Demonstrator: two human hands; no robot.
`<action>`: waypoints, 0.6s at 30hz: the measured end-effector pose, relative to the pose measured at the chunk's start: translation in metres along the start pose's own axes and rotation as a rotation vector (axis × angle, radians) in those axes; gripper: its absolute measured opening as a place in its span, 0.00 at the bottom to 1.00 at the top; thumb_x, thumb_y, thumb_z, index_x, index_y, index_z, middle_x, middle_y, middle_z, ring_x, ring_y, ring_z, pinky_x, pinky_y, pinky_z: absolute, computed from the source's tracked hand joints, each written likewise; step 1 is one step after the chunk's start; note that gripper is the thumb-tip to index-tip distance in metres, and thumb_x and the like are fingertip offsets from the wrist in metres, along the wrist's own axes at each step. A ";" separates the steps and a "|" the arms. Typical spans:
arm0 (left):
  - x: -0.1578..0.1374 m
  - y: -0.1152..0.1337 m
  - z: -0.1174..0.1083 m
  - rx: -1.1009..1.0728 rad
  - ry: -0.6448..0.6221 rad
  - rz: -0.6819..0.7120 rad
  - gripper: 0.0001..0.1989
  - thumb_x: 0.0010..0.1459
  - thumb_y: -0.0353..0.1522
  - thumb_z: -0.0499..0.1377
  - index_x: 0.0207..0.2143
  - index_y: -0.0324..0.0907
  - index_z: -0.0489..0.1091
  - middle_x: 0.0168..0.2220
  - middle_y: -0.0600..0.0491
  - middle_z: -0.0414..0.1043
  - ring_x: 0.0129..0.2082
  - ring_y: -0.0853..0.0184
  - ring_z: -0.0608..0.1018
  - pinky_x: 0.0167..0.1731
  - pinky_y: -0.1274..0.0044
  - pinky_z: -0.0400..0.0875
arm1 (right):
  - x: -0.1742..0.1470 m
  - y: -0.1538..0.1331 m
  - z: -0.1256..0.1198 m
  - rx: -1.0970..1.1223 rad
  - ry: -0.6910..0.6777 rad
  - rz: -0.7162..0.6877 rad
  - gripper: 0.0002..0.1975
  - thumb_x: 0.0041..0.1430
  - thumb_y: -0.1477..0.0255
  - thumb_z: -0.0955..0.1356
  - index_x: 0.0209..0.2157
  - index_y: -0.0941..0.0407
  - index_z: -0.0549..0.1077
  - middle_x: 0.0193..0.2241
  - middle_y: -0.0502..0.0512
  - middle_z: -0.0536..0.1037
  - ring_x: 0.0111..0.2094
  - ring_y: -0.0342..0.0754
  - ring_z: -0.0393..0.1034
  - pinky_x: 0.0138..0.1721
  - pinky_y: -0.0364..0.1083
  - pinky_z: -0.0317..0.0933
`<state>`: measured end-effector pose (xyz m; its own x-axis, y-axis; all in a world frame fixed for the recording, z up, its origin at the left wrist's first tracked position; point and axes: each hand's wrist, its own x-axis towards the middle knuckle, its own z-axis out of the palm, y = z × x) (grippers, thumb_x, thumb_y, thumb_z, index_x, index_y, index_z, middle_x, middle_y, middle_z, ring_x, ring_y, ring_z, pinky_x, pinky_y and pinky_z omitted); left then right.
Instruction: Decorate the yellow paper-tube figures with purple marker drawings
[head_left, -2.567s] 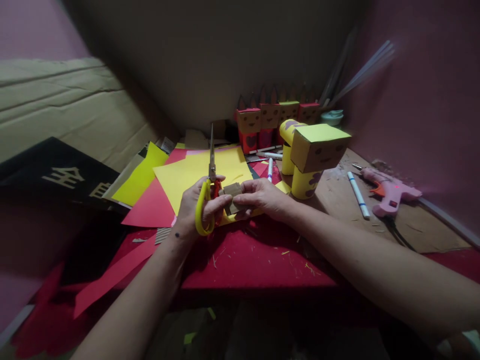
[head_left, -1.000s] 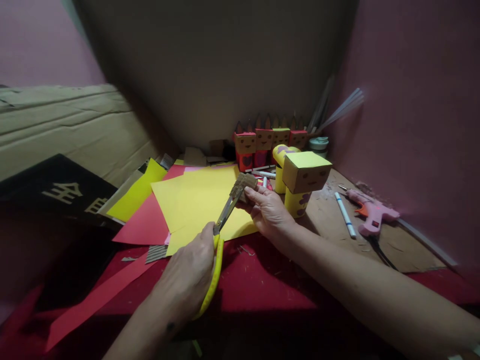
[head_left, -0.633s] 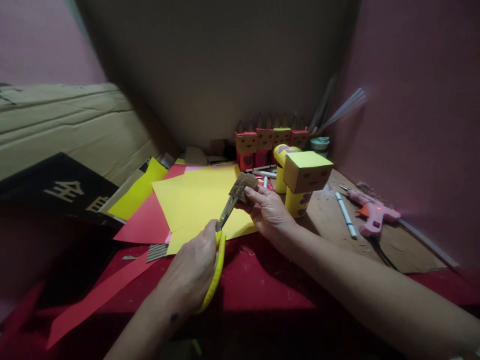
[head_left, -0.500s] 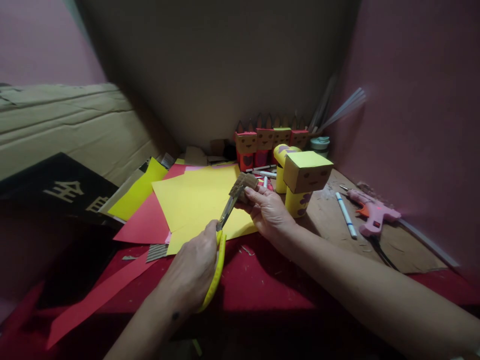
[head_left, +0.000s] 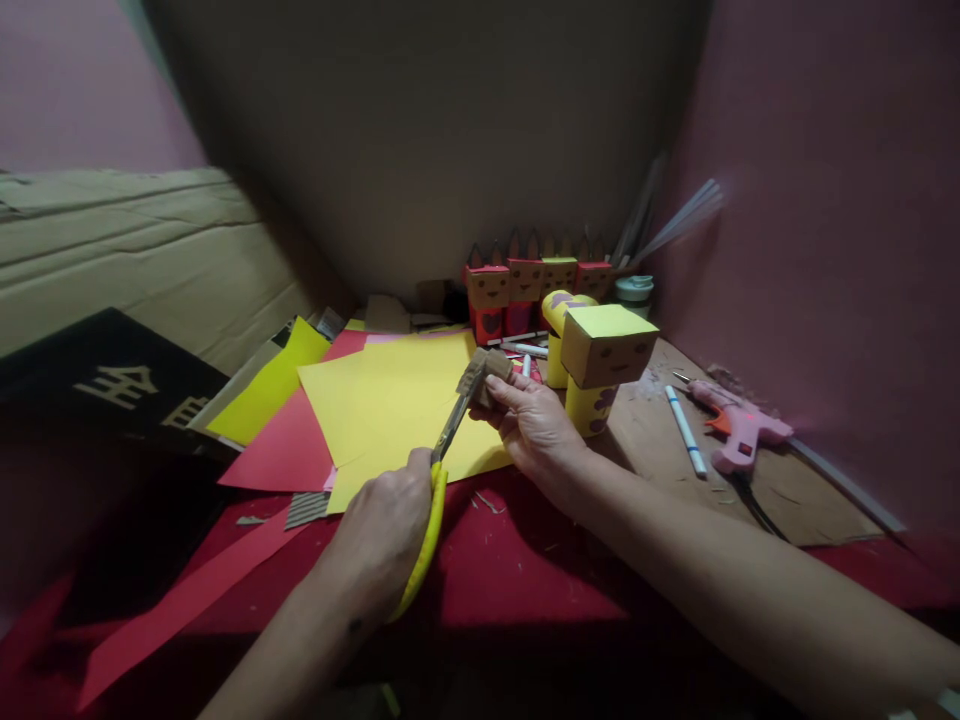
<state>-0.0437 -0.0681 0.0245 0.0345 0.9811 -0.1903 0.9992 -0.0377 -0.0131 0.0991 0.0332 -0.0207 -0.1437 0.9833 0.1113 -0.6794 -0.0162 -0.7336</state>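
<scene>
My left hand is closed around the yellow handles of a pair of scissors. Their blades reach up to a small brown piece of cardboard and meet its left part. Thumb and fingers of my right hand pinch that cardboard from the right. How far the blades have cut into it, I cannot tell. Under both hands lie sheets of yellow paper and red paper. Just beyond my right wrist stands a cardboard box-headed figure with a yellow body and purple patches.
Several box-headed figures with pointed ears line the back. A pink glue gun and a white marker lie on a cardboard sheet at right. A red paper strip hangs over the front edge at left.
The whole scene sits slightly further left as the view shifts. Both hands keep their grips, and the scissor blades are still at the cardboard.
</scene>
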 end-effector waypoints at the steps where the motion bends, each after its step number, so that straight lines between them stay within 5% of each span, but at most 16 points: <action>1: 0.001 -0.001 0.001 -0.001 0.003 0.009 0.12 0.63 0.21 0.49 0.47 0.40 0.63 0.38 0.42 0.79 0.39 0.52 0.82 0.34 0.71 0.65 | 0.000 0.000 0.000 0.004 0.006 0.004 0.08 0.49 0.74 0.76 0.34 0.56 0.79 0.27 0.53 0.83 0.30 0.49 0.78 0.33 0.48 0.74; 10: 0.006 -0.002 0.003 -0.093 0.030 0.044 0.09 0.67 0.28 0.47 0.46 0.40 0.63 0.33 0.44 0.77 0.35 0.51 0.81 0.31 0.71 0.65 | 0.000 0.001 0.002 -0.007 -0.004 0.033 0.09 0.48 0.75 0.76 0.35 0.57 0.80 0.27 0.55 0.84 0.28 0.49 0.78 0.30 0.47 0.72; 18: 0.002 0.002 -0.011 0.179 -0.036 0.007 0.15 0.68 0.27 0.46 0.52 0.35 0.66 0.41 0.34 0.79 0.44 0.40 0.82 0.37 0.63 0.69 | 0.000 0.006 -0.001 -0.018 -0.018 0.030 0.09 0.49 0.75 0.76 0.35 0.57 0.80 0.27 0.54 0.84 0.27 0.49 0.78 0.30 0.48 0.72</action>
<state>-0.0411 -0.0646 0.0347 0.0375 0.9733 -0.2263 0.9793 -0.0809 -0.1856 0.0959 0.0332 -0.0253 -0.1773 0.9789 0.1013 -0.6619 -0.0424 -0.7484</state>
